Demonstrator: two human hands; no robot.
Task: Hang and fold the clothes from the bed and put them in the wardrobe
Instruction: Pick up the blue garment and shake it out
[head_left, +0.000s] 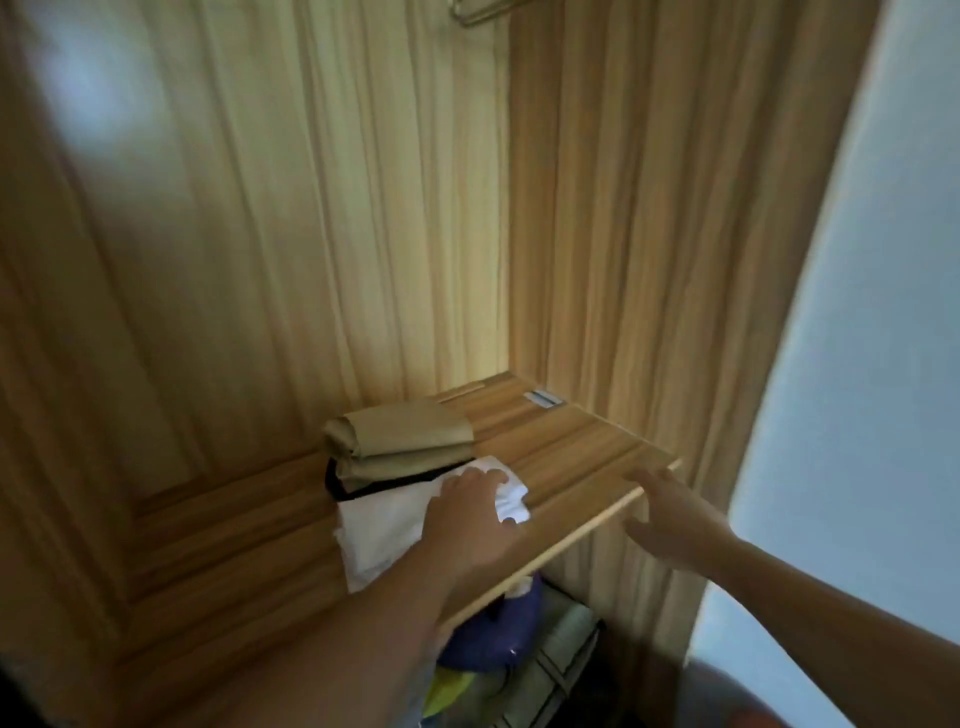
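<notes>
A folded white garment (384, 525) with a black trim lies on the wooden wardrobe shelf (582, 457). My left hand (467, 514) grips its bunched right end, fingers curled into the cloth. Behind it, touching, sits a folded tan garment (400, 436). My right hand (675, 514) reaches toward the shelf's front right edge with its fingers straight, the fingertips at the edge and holding nothing.
The wardrobe's wooden back panel (363, 208) and right side wall (649, 234) close in the shelf. A hanger tip (478, 10) shows at the top. Below the shelf lie a purple item (493, 634) and other bundled cloth. A pale wall (857, 364) stands at right.
</notes>
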